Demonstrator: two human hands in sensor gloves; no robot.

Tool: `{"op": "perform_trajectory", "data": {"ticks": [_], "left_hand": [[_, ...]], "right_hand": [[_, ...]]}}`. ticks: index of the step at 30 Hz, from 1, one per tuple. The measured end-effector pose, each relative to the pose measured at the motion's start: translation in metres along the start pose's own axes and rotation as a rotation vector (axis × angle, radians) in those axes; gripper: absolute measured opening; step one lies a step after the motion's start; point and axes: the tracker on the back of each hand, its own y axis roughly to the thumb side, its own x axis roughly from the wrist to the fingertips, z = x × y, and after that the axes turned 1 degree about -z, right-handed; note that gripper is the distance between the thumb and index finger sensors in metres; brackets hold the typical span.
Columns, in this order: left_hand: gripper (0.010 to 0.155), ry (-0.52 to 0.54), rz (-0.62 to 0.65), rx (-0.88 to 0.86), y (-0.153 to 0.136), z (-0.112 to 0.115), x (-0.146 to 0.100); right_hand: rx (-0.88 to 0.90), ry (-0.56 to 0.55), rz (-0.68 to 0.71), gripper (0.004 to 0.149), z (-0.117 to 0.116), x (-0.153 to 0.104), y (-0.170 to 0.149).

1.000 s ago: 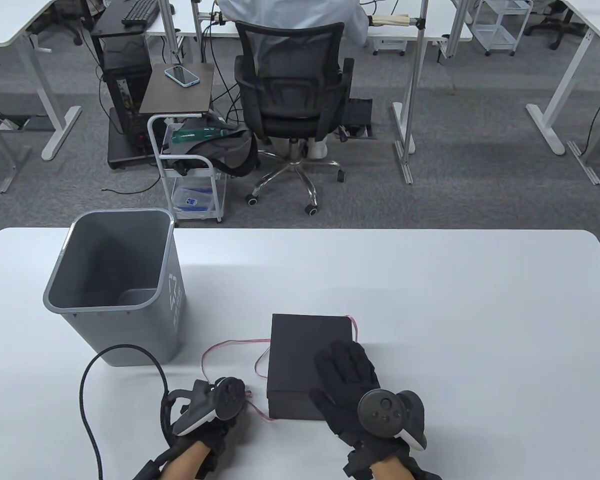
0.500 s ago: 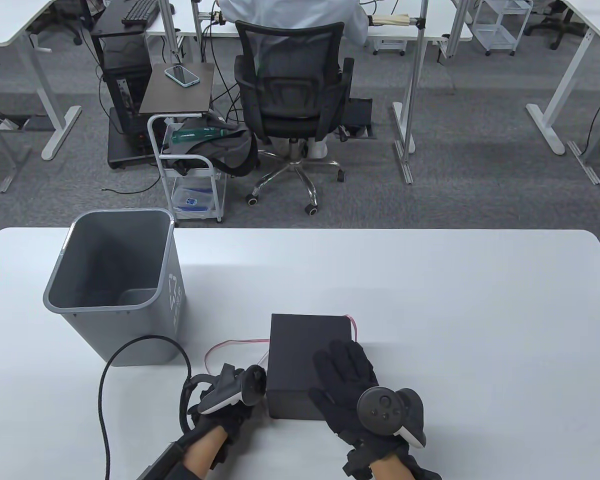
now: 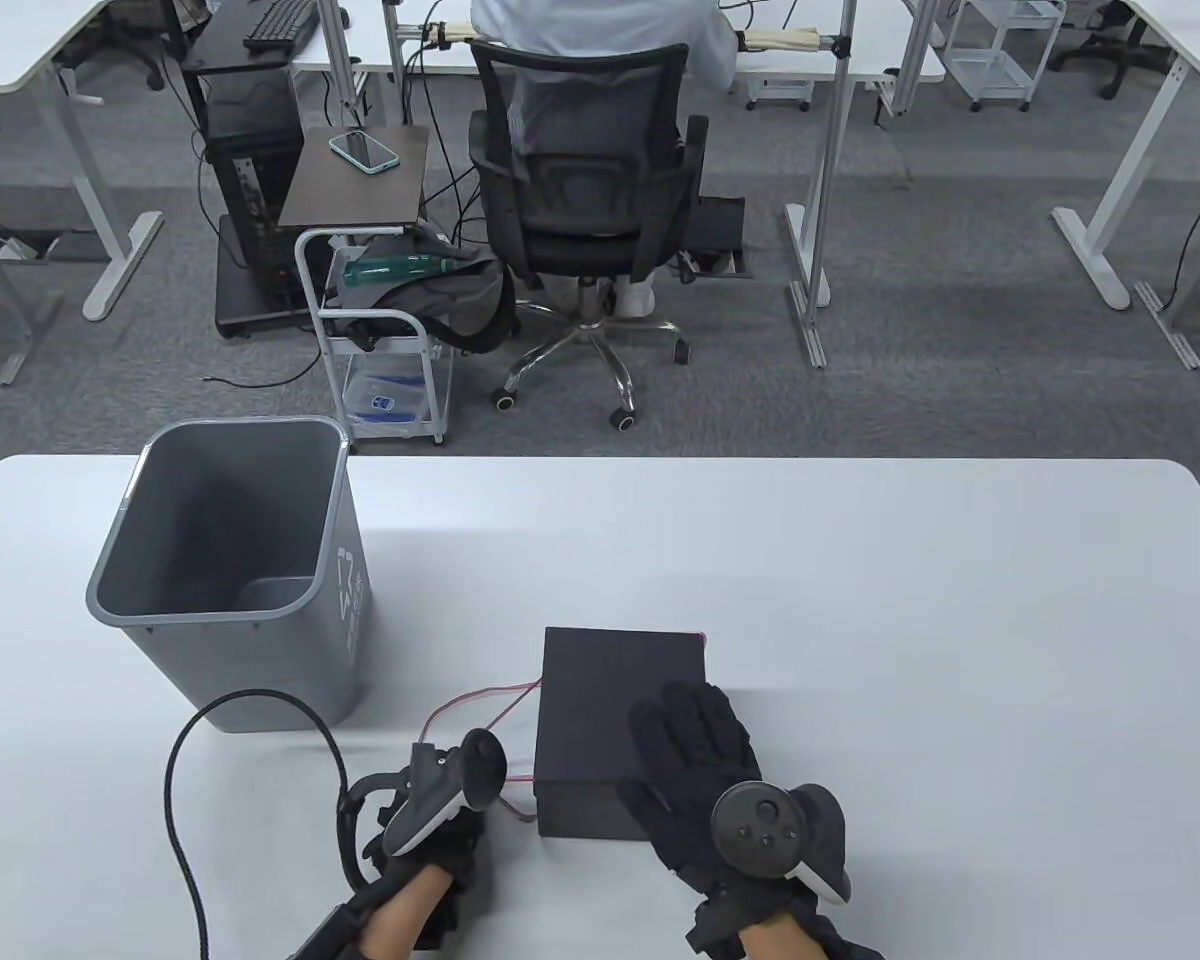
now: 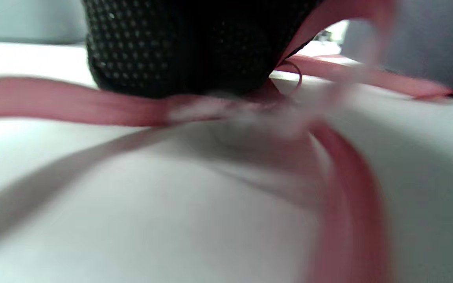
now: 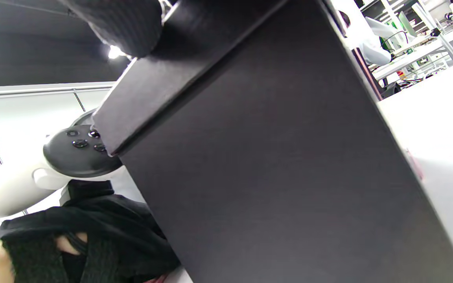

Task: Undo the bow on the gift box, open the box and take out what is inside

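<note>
Since the earlier frame my left hand [image 3: 430,810] draws back, pinching the thin red ribbon [image 3: 480,697] free; right hand [image 3: 705,765] lies flat, fingers spread, on the black rectangular gift box [image 3: 600,690] at desk [image 3: 860,600] front. Next: lift the lid.

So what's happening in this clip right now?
A person in sensor gloves is working on a black box on a white table. The right hand lies flat on the lid, steadying it. The left hand has a loose red ribbon at its fingers beside the box; the lid is still on. A grey bin stands at left.
</note>
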Motion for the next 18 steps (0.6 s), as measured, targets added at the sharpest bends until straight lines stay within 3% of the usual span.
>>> {"op": "perform_trajectory", "data": {"ticks": [6,8,10,13,16,18], "left_hand": [[0.044,-0.002,-0.100,-0.066,-0.024,-0.005,0.002],[0.043,-0.033,-0.066,-0.124,-0.027,-0.008,0.002],[0.045,-0.108,0.037,-0.291,-0.032,-0.019,-0.001],[0.049,-0.038,0.149,-0.398,-0.035,-0.041,-0.014],[0.046,0.013,0.264,-0.301,-0.029,-0.061,-0.026],[0.048,-0.020,0.350,-0.104,-0.023,-0.066,-0.031]], "right_hand": [[-0.004,-0.005,-0.012,0.072,0.002,-0.004,-0.003],[0.000,-0.012,-0.012,0.072,0.003,-0.004,-0.004],[0.006,-0.013,-0.011,0.072,0.003,-0.003,-0.004],[0.011,-0.005,-0.007,0.072,0.001,-0.003,-0.003],[-0.016,-0.008,0.000,0.072,0.001,-0.002,0.000],[-0.001,-0.004,0.001,0.072,0.001,-0.001,-0.001]]}}
